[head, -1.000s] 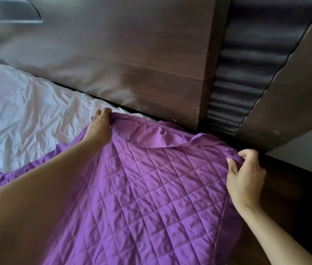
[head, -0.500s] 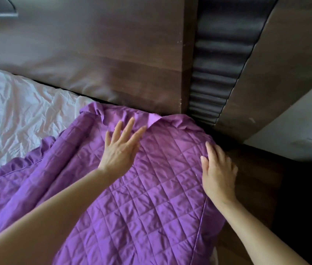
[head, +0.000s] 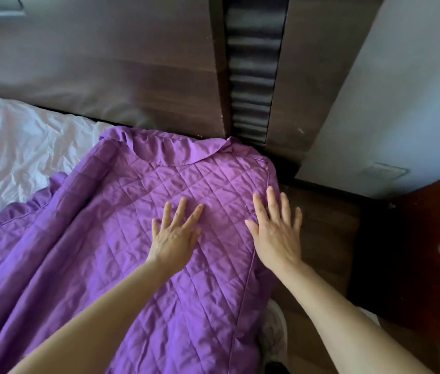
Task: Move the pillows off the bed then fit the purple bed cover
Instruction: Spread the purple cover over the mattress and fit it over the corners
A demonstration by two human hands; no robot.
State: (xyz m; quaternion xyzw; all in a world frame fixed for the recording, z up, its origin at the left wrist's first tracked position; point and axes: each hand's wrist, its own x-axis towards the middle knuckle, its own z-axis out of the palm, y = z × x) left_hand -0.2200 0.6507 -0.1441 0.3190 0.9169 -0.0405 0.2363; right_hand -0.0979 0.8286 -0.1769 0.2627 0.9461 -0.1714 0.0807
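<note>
The quilted purple bed cover (head: 121, 238) lies over the bed's near right corner, its frilled edge against the headboard. My left hand (head: 177, 234) rests flat on the cover with its fingers spread. My right hand (head: 275, 228) lies flat at the cover's right edge, fingers apart, partly over the side of the bed. Neither hand grips the fabric. The white sheet (head: 21, 157) is bare at the left. No pillows are in view.
A dark wooden headboard (head: 121, 68) with a ribbed black panel (head: 254, 71) stands behind the bed. A reddish wooden nightstand (head: 416, 252) with a round knob sits at the right, across a strip of wooden floor (head: 324, 233). A grey wall rises at the far right.
Both hands have let go of the cover's top edge and now lie flat on it. They have slid back from the headboard toward me, and the corner sits flatter.
</note>
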